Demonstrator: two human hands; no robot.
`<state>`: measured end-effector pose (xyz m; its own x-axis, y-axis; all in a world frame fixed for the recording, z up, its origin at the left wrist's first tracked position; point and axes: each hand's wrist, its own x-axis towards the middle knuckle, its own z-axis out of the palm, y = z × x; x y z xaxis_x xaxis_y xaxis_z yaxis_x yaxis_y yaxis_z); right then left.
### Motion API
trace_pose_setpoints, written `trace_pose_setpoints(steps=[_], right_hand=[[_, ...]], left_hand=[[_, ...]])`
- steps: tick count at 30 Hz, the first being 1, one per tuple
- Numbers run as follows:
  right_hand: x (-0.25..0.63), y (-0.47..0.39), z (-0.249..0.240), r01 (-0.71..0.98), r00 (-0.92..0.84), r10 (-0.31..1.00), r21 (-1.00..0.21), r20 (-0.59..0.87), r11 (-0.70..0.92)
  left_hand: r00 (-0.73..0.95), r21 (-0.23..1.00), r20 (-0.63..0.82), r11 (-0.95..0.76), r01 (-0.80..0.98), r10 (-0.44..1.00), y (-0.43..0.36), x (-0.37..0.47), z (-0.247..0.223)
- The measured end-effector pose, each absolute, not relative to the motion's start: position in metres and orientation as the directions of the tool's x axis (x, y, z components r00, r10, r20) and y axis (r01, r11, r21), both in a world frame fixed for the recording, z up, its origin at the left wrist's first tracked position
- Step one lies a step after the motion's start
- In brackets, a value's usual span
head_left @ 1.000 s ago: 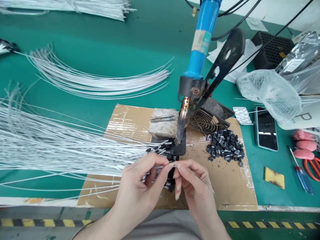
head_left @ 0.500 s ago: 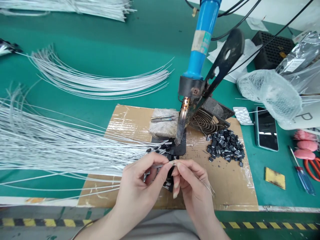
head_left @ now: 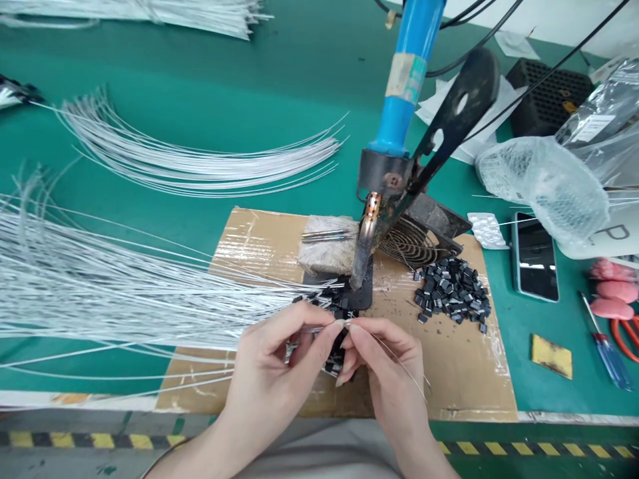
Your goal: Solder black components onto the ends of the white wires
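Note:
Both of my hands meet at the fingertips over the cardboard, just below the tip of a blue-handled soldering iron (head_left: 409, 80) in a stand. My left hand (head_left: 279, 372) is closed in a pinch on the end of a white wire, mostly hidden by the fingers. My right hand (head_left: 389, 366) pinches a thin silvery wire (head_left: 407, 372), whose loose ends trail past the palm to the lower right. Behind the fingers, small black parts sit at the ends of a large bundle of white wires (head_left: 150, 286).
A pile of small black parts (head_left: 452, 293) lies right on the cardboard (head_left: 449, 379). A whitish block (head_left: 327, 249) and a round metal grille (head_left: 414, 243) flank the iron. Farther right are a phone (head_left: 536, 259), yellow sponge (head_left: 552, 356) and screwdriver (head_left: 606, 346). More white wires (head_left: 210, 159) lie behind.
My right fingers have curled in closer under the pinch, and the fingertips of both hands stay together. The trailing thin wire has shifted slightly. The whole view has moved a little.

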<state>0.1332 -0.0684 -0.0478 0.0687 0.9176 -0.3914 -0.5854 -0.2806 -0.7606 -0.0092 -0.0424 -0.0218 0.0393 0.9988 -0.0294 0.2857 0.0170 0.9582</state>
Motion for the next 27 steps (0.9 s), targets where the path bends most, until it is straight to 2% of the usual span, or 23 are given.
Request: trace_pose_setpoints(steps=[4, 11, 21, 27], right_hand=[[0.1340, -0.0681, -0.0465, -0.582, 0.066, 0.923, -0.766, -0.379, -0.273], [0.1329, -0.0690, -0.0474, -0.576, 0.070, 0.920, -0.769, -0.385, -0.277], [0.1320, -0.0626, -0.0409, -0.673, 0.018, 0.896, -0.669, -0.443, -0.317], [0.1350, -0.0622, -0.0418, -0.683, 0.000, 0.888, -0.649, -0.459, -0.335]], left_hand=[[0.078, 0.955, 0.014, -0.036, 0.295, 0.997, -0.0438, -0.0120, -0.0272], [0.087, 0.958, 0.009, -0.033, 0.284, 0.996, -0.0446, -0.0126, -0.0269], [0.108, 0.930, 0.046, -0.082, 0.359, 0.993, -0.0418, -0.0109, -0.0214], [0.099, 0.913, 0.102, -0.133, 0.387, 0.990, -0.0433, -0.0091, -0.0205]])
